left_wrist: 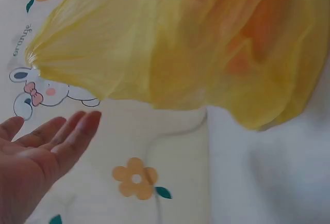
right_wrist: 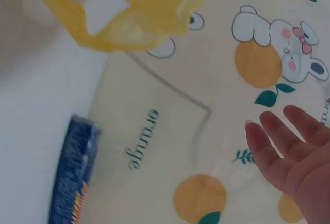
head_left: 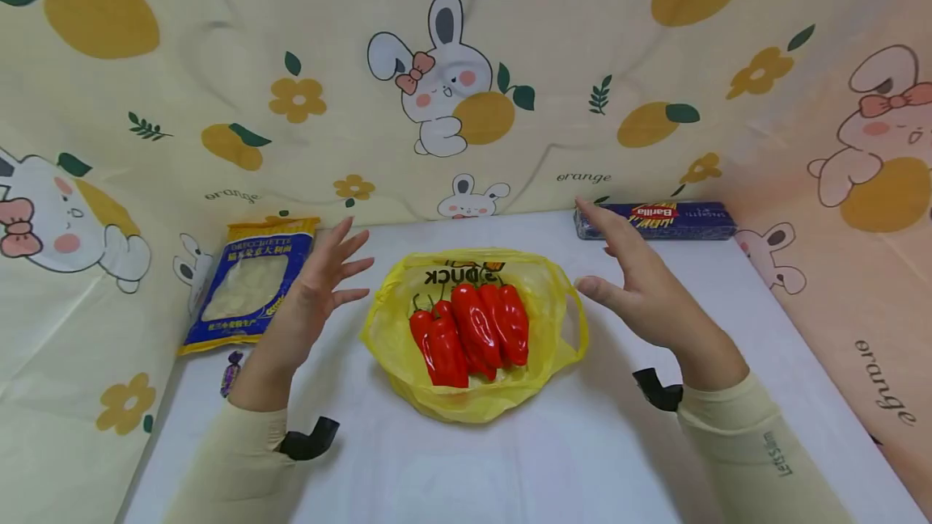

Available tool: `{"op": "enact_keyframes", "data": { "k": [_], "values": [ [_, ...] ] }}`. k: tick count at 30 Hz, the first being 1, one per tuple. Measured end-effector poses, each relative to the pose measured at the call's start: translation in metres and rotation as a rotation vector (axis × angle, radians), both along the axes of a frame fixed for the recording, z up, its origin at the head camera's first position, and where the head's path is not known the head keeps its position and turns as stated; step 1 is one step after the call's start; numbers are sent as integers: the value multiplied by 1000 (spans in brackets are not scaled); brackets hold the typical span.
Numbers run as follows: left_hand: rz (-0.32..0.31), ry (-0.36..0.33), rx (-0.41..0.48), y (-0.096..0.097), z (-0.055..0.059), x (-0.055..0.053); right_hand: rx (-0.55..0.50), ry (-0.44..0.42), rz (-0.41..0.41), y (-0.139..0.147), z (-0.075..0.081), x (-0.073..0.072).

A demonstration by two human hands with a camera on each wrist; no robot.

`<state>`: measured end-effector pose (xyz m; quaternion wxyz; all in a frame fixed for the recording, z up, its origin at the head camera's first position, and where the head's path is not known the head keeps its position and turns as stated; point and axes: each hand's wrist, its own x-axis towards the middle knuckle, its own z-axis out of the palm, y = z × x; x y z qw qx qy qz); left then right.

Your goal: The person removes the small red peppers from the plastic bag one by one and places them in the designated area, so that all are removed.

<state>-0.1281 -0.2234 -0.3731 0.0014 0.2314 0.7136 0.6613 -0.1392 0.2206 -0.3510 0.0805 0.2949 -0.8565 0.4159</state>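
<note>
Reader: Where do the bag and the two hands stand?

Author: The yellow bag [head_left: 466,409] sits at the middle of the desk [head_left: 473,479], mouth gaping, with a cluster of red peppers [head_left: 476,326] inside. The left hand [head_left: 309,302] and the right hand [head_left: 644,285] flank it, fingers spread, neither touching the bag nor pinching anything.

Reader: What could go wrong from here?

Author: Three risks, by judgement. A pull on the loop handle [head_left: 581,326] alone could tip the bag, since its thin film gives little support, and spill the peppers through the wide mouth. Closing on loose film could crumple the rim over the contents. A sweep of the left forearm could catch the purple-wrapped candy [head_left: 231,373], which lies just beside it, or the blue-and-yellow pasta packet [head_left: 247,285].

Reader: And the surface and surroundings?

Author: The desk is white and smooth-looking, with soft shadows near the forearms. A dark blue spaghetti box [head_left: 692,221] lies at its far edge, right of centre, well apart from the bag. Cream cloth [head_left: 328,14], printed with rabbits, oranges and flowers, hangs behind and along both sides, warmer in tint at the right. The room beyond it is hidden.
</note>
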Motion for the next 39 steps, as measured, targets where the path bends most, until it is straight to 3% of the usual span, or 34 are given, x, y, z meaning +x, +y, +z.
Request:
{"op": "enact_keyframes", "data": {
  "k": [6,11,17,26,39],
  "values": [
    [9,-25,128,-3,-19,13,-79,-20,40,-8,-20,1],
    [-11,-24,126,-2,-25,21,-106,-69,66,-19,-30,3],
    [-11,-56,27,6,-21,27,-130,-115,93,-31,-35,6],
    [107,-129,-153,19,-15,23,-130,-193,117,-50,-46,11],
    [173,-169,-72,34,1,9,-95,-263,93,-82,-56,14]
  ]
}}
